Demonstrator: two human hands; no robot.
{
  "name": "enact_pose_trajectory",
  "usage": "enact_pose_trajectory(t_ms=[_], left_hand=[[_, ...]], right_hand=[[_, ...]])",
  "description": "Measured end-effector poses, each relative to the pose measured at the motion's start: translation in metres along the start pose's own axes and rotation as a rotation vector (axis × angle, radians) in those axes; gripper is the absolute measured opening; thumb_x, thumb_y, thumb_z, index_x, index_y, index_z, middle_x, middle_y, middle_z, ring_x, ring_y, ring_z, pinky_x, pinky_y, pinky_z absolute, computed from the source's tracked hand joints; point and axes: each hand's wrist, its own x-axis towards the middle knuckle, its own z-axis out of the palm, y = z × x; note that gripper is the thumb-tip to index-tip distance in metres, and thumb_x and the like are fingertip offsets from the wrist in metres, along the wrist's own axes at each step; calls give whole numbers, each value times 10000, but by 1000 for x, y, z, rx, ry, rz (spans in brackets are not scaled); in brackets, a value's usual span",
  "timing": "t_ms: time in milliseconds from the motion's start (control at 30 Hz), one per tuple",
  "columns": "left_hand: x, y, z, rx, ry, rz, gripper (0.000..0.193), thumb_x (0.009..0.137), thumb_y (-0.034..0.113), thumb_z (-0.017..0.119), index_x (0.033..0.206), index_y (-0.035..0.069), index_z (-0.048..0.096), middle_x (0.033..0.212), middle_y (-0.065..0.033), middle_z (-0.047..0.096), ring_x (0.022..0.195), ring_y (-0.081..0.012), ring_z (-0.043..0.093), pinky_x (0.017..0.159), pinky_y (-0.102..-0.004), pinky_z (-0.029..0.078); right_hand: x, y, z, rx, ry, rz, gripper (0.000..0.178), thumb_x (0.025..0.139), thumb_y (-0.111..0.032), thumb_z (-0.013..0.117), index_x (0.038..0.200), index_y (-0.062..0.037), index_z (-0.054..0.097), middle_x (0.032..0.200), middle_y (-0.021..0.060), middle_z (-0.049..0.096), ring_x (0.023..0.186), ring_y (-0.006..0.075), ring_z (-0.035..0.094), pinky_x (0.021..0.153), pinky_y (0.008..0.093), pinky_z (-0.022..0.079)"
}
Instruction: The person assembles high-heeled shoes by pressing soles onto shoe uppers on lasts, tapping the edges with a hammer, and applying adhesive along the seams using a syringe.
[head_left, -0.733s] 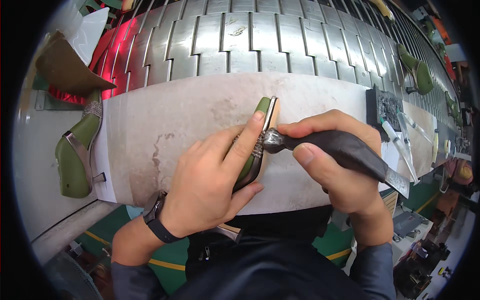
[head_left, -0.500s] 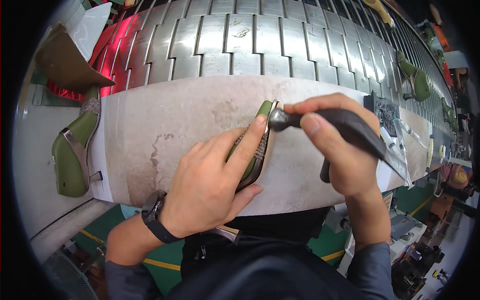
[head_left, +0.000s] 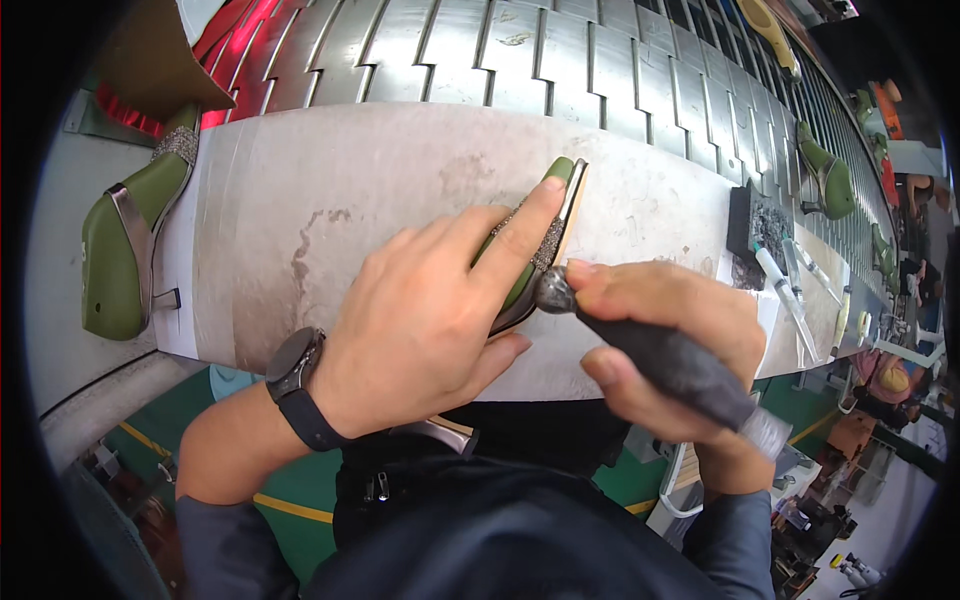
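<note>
My left hand [head_left: 425,305] lies over a green shoe [head_left: 561,172] with a sparkly band, fingers pressed along its top and thumb at its near side. The shoe is on its side with the sole edge facing right; much of it is hidden under the hand. My right hand [head_left: 690,320] is closed round a dark hammer [head_left: 650,350]. Its rounded metal face touches or nearly touches the sole edge, just right of my left fingers. A metallic-edged piece [head_left: 447,433] shows below my left wrist; I cannot tell if it belongs to this shoe.
Another green heeled shoe [head_left: 125,250] lies at the left end of the stained work board [head_left: 390,150]. Syringes [head_left: 788,300] and a dark block [head_left: 752,235] are at the right. Beyond the board runs a metal slat conveyor [head_left: 590,60], carrying a green shoe [head_left: 826,172].
The hammer has moved from near the shoe's far tip toward me along the sole edge, and its angle has turned. My left hand still holds the shoe. The whole view has shifted slightly.
</note>
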Motion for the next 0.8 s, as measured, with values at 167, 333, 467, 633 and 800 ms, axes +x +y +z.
enact_pose_trajectory(t_ms=[167,333,467,633,800], left_hand=[[-2,-2,1,12,20,9,1107,694,119,894,1652,41,344,1180,-206,635,992,-415,652,844,-478,538],[-4,-4,3,15,46,25,1057,733,165,859,1651,41,349,1153,-198,632,974,-410,650,834,-477,538],[-4,-4,5,42,60,37,1059,728,170,844,1652,37,345,1150,-202,632,974,-410,651,827,-471,540],[-8,-13,-2,35,19,42,1047,767,212,863,1650,19,335,1226,-224,640,1021,-422,658,863,-472,544],[-24,-39,-7,-163,38,77,710,977,310,739,1534,-40,472,1284,-267,665,1103,-425,673,950,-448,532]], right_hand=[[-14,-11,21,-160,35,-98,337,749,-75,887,1039,33,752,1055,207,770,971,341,785,863,390,649],[-37,-18,55,-259,172,-106,342,756,-99,894,1032,46,753,1079,225,769,1000,368,781,881,436,647],[-51,-25,98,-261,339,-60,364,748,-99,893,1047,48,747,1084,235,772,1020,389,778,893,456,640],[-50,-26,92,-167,302,-4,384,744,-79,893,1076,46,748,1088,225,778,1032,393,775,896,422,633],[-46,-23,73,-361,256,-109,392,749,-77,894,1089,45,741,1098,215,768,1020,371,772,879,402,645]])
